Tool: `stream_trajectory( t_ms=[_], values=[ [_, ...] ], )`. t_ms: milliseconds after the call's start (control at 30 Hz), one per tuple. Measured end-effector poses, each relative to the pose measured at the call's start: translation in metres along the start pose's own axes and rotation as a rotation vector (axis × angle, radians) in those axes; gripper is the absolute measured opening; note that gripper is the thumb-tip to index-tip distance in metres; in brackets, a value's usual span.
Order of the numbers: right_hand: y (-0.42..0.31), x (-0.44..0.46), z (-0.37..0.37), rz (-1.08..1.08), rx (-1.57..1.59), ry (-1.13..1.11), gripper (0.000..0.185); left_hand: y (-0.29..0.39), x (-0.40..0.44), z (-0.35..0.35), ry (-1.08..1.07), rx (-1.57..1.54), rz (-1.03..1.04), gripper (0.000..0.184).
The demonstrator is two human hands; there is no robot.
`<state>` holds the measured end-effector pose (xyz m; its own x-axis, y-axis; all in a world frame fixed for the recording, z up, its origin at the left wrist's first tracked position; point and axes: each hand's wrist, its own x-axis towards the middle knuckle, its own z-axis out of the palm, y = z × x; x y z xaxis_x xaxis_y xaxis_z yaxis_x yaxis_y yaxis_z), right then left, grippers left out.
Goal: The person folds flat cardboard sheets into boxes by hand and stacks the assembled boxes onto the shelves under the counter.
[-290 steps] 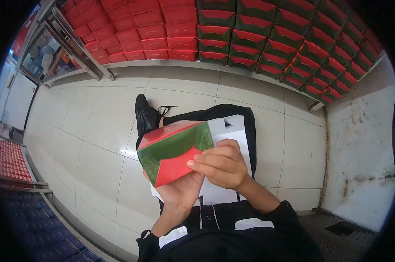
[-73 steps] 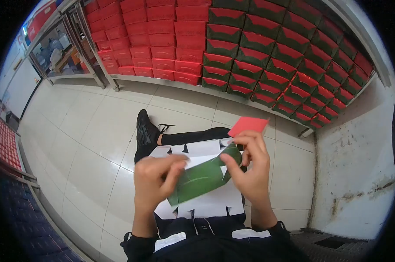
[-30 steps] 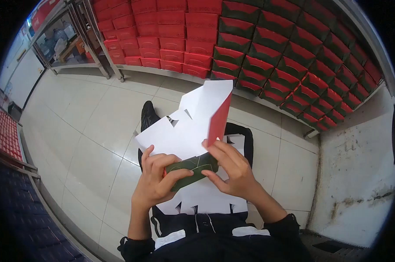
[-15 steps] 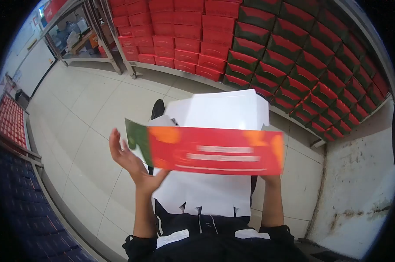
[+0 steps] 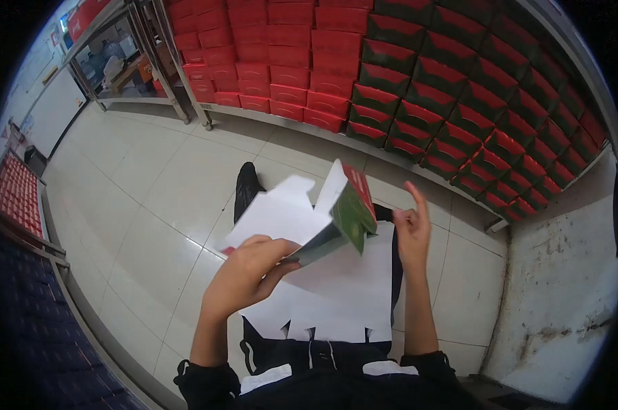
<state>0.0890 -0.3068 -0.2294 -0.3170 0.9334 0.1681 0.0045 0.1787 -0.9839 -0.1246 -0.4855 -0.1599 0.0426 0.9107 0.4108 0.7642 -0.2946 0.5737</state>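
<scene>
No text is showing legibly. Pale lines of print are running across the red panel of the half-folded carton (image 5: 348,212), and white marks are appearing on the red object (image 5: 90,14) at upper left, both too blurred to read.

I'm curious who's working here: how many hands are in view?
2: the left hand grips the folded card; the right hand is to its right, not touching.
</scene>
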Motion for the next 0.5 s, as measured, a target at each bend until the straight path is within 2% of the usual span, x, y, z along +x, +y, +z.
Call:
stream_trajectory(
  t_ms=[67,100,167,200,267,333,400,500],
  values=[
    [-0.035,-0.01,-0.009,-0.466,-0.158,-0.05,0.051,0.002,0.007,0.007,-0.067,-0.068,-0.102,0.016],
    [-0.057,-0.017,-0.007,-0.46,-0.159,-0.039,0.051,0.004,0.011,0.01,-0.079,-0.071,-0.096,0.016],
    [-0.091,-0.025,0.003,-0.589,-0.328,-0.291,0.038,0.007,0.02,0.016,-0.348,-0.355,-0.221,0.012],
    [-0.09,-0.02,-0.003,-0.577,-0.333,-0.283,0.038,0.004,0.022,0.021,-0.409,-0.37,-0.237,0.009],
    [-0.086,-0.008,-0.013,-0.504,-0.32,-0.725,0.025,0.008,0.028,0.027,-0.424,-0.423,-0.312,0.009],
    [-0.081,-0.01,-0.017,-0.43,-0.284,-0.691,0.02,0.008,0.032,0.038,-0.419,-0.478,-0.389,0.011],
    [-0.079,-0.013,-0.021,-0.344,-0.244,-0.667,0.016,0.001,0.027,0.058,-0.376,-0.782,-0.445,0.018],
    [-0.081,-0.022,-0.026,-0.376,-0.261,-0.679,0.019,0.005,0.029,0.067,-0.425,-0.783,-0.479,0.022]
  ],
)
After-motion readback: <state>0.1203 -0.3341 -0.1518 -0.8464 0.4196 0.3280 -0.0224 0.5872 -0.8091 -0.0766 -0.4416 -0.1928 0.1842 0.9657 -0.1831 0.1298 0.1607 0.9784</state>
